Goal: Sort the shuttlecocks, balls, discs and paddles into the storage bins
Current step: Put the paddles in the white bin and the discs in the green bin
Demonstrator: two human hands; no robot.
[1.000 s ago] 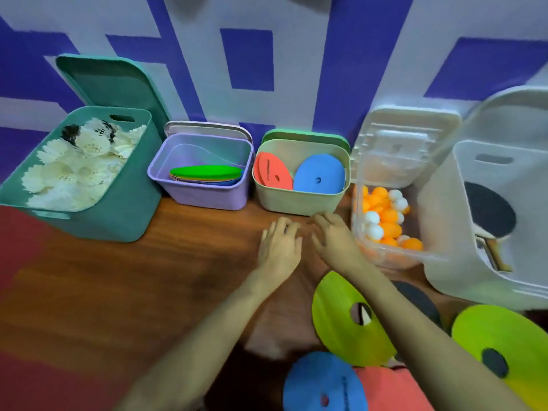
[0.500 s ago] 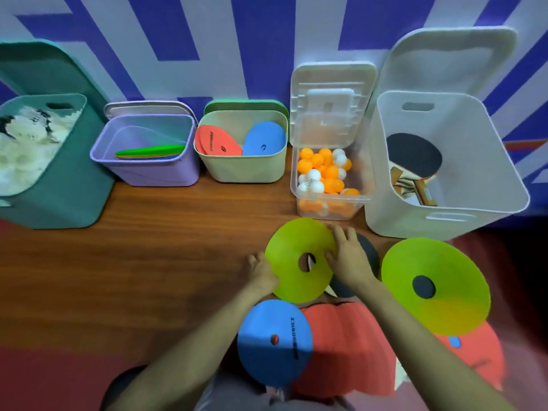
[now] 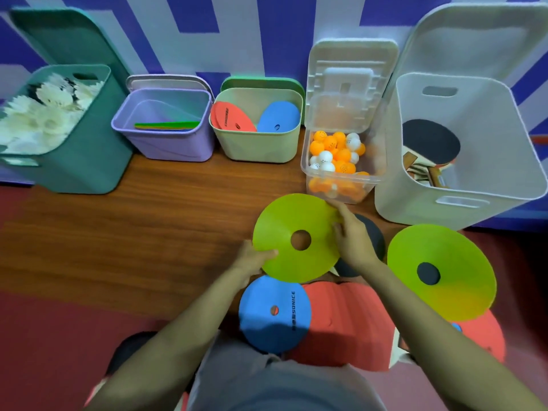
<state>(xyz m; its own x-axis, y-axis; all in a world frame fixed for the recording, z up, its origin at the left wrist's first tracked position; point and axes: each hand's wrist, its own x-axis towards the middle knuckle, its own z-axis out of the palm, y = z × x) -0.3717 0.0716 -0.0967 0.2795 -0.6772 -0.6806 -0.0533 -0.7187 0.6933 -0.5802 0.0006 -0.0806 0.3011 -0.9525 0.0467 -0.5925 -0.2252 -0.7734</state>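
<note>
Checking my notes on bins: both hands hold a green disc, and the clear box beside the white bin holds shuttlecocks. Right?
Not quite: the head view shows the clear box holding orange and white balls; the shuttlecocks fill the teal bin. The left hand and right hand do hold the green disc.

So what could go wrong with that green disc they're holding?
The green disc is close to the clear ball box; lifting it carelessly might bump the box. It might also go in the wrong bin: the purple bin shows a green one on top, the pale green bin only red and blue.
</note>
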